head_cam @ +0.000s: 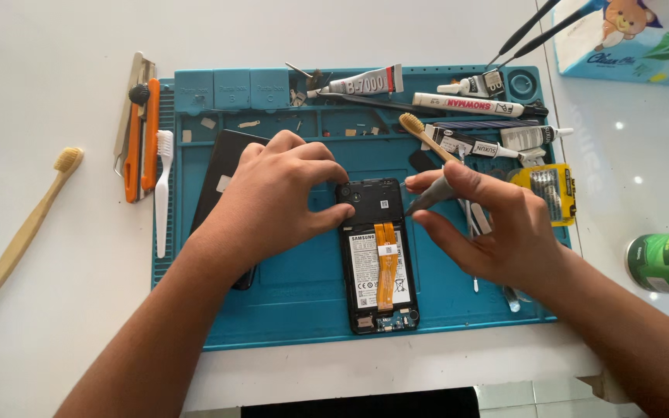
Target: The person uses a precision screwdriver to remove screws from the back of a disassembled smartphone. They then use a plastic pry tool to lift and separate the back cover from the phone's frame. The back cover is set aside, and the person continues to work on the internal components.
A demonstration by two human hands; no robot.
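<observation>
- Opened phone (377, 255), back cover off, lies at mat (288, 310) centre; battery and orange flex cable exposed.
- Left hand (272, 197) at 9 o'clock of phone, fingers curled, thumb and fingertips pressing its top edge.
- Right hand (489, 224) at 3 o'clock, fingers pinched together on grey tool (431, 197), tip at phone's upper right edge.

Light: bright, even, daylight-like | Shadows: soft, short, under both forearms on the blue mat (288, 302) | Glare: small white spots on the glossy table (629, 155) at right | Focus: sharp centre, slight softness at corners | Blur: none on the hands
</observation>
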